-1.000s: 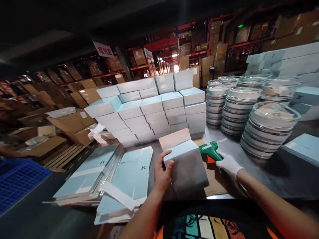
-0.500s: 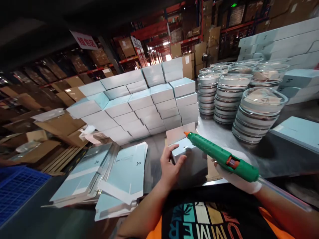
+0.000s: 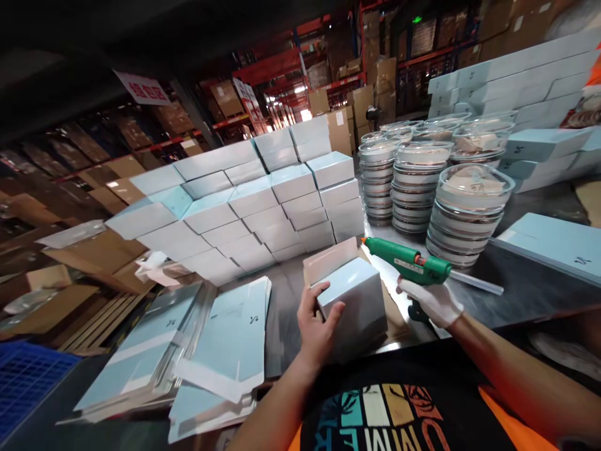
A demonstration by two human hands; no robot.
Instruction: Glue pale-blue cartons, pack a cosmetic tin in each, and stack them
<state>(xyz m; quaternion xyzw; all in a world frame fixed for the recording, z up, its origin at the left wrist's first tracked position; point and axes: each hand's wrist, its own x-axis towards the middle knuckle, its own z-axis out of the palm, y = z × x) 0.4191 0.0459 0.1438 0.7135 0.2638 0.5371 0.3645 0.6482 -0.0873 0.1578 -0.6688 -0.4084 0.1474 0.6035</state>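
Note:
My bare left hand [image 3: 319, 321] grips the left side of a light blue and grey box [image 3: 359, 304], thumb and fingers around its near corner. A flap [image 3: 330, 262] stands up at the box's far edge. In my white-gloved right hand [image 3: 432, 302] is a green glue gun [image 3: 406, 258], held by its handle. Its orange nozzle points left, just beyond the box's far right corner and apart from it. A clear glue stick [image 3: 476, 282] sticks out of the gun's back end. Brown cardboard [image 3: 394, 313] lies beneath the box.
Rows of stacked light blue boxes [image 3: 263, 207] stand behind the work. Stacks of round clear-lidded containers [image 3: 467, 213] rise at right, beside flat blue sheets [image 3: 554, 247]. Flat box blanks [image 3: 230, 332] lie at left, near a blue crate [image 3: 32, 382]. A person's orange sleeve [image 3: 595, 69] shows far right.
My right hand has drawn the glue gun away to the right and farther back, uncovering the box. The left hand stays on the box. The view has shifted slightly.

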